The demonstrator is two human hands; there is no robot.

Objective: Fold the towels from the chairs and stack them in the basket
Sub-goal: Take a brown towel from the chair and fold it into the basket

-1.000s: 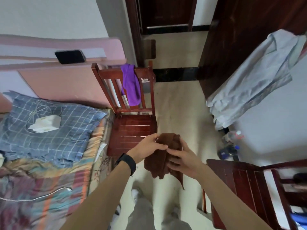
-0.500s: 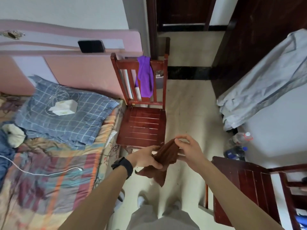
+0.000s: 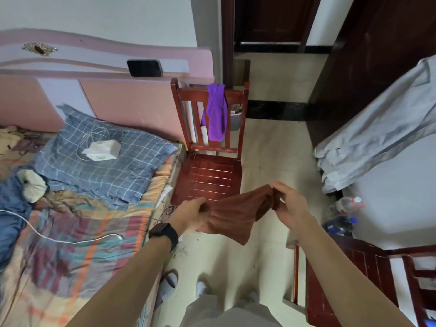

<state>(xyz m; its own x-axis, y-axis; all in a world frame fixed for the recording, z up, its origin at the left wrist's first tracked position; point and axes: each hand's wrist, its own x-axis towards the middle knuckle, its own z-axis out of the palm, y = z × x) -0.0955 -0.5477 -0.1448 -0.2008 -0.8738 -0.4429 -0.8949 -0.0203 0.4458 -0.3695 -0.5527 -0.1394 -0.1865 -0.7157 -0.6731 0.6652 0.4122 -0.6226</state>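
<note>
A brown towel [image 3: 236,211] is held stretched between both hands — left hand [image 3: 191,215] and right hand [image 3: 289,205] each clenched on an end — above the floor, before a wooden chair [image 3: 207,175] draped with a purple towel [image 3: 217,113].

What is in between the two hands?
The brown towel stretches between them in the head view. The left hand pinches one end and the right hand pinches the other, with a loose corner hanging down in the middle.
</note>
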